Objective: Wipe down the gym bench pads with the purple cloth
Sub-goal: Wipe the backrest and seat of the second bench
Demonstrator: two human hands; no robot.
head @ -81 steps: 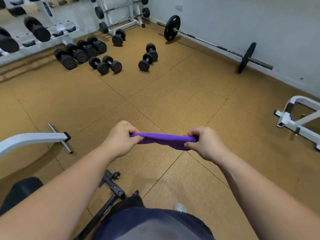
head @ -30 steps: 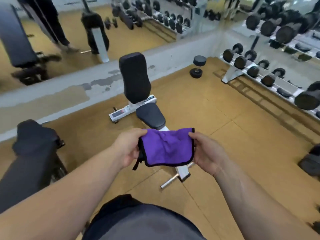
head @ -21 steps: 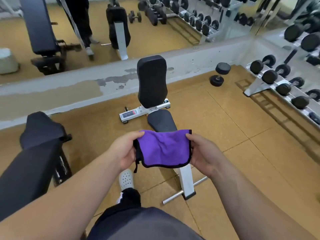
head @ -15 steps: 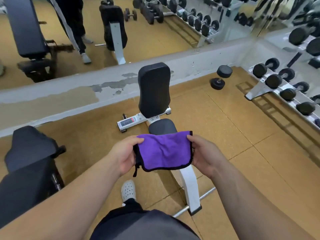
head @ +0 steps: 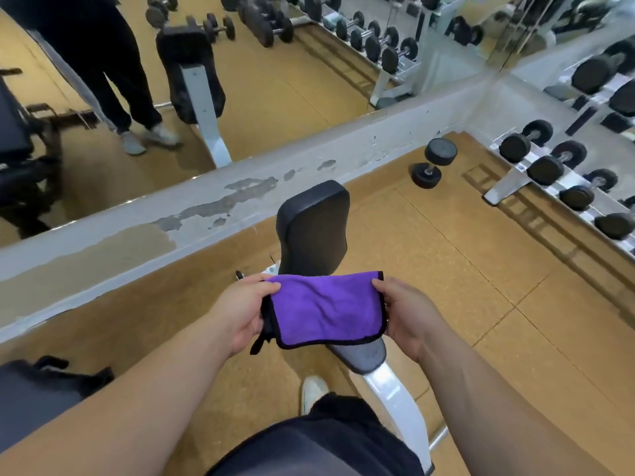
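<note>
Two hands, left (head: 240,312) and right (head: 407,316), each grip pinching a side of the black-edged purple microfibre cloth (head: 326,309), hovering directly above the black padded seat (head: 364,353); upright black backrest pad (head: 312,228) lying just beyond.

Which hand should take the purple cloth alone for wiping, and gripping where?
Probably the right hand, closing over the purple cloth's right hem from that side. The cloth is folded flat and stretched between both hands, its face up, above the seat pad; the left hand can then let go.
</note>
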